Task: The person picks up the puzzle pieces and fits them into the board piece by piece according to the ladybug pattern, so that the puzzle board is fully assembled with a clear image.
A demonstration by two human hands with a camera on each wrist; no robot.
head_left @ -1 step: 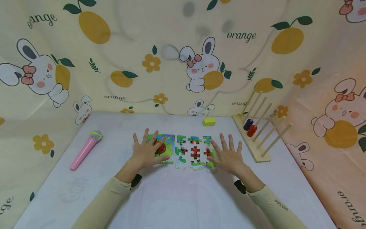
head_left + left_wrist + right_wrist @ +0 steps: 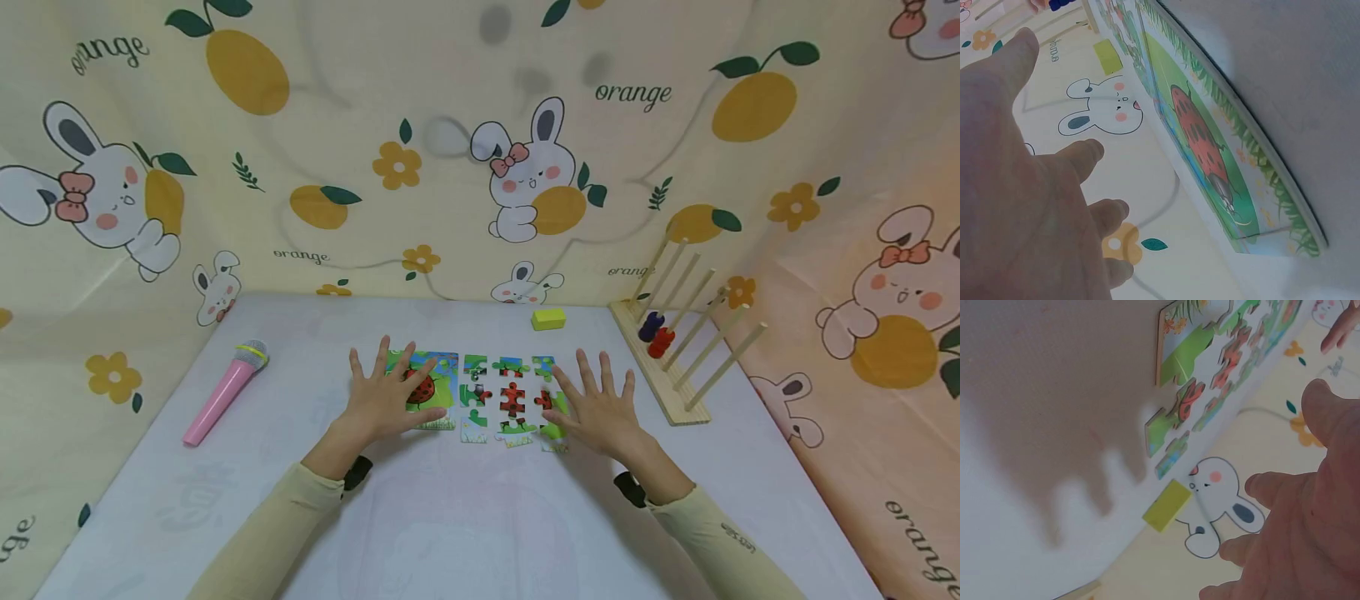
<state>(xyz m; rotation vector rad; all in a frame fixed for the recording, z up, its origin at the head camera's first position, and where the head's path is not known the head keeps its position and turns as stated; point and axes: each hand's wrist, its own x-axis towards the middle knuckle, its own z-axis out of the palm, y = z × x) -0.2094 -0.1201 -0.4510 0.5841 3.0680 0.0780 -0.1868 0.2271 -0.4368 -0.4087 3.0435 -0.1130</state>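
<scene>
My left hand (image 2: 381, 402) is spread with straight fingers above a ladybug picture board (image 2: 444, 392), covering its left part in the head view. Seen from the left wrist, that board (image 2: 1200, 137) lies flat with a grassy border, and the hand (image 2: 1016, 181) is apart from it. Loose jigsaw pieces (image 2: 512, 400) with red ladybug and green parts lie in spaced columns right of the board. Over the rightmost column my right hand (image 2: 600, 417) is spread too, its thumb overlapping some pieces. Neither hand holds anything. In the right wrist view the right hand (image 2: 1304, 525) casts a shadow on the table.
A pink toy microphone (image 2: 225, 392) lies at the left. Behind the pieces is a yellow block (image 2: 548, 319). A wooden peg rack (image 2: 686, 407) with dark blue beads (image 2: 651, 327) and red beads (image 2: 662, 342) stands at the right. Patterned cloth (image 2: 450, 208) hangs behind the white table (image 2: 450, 533).
</scene>
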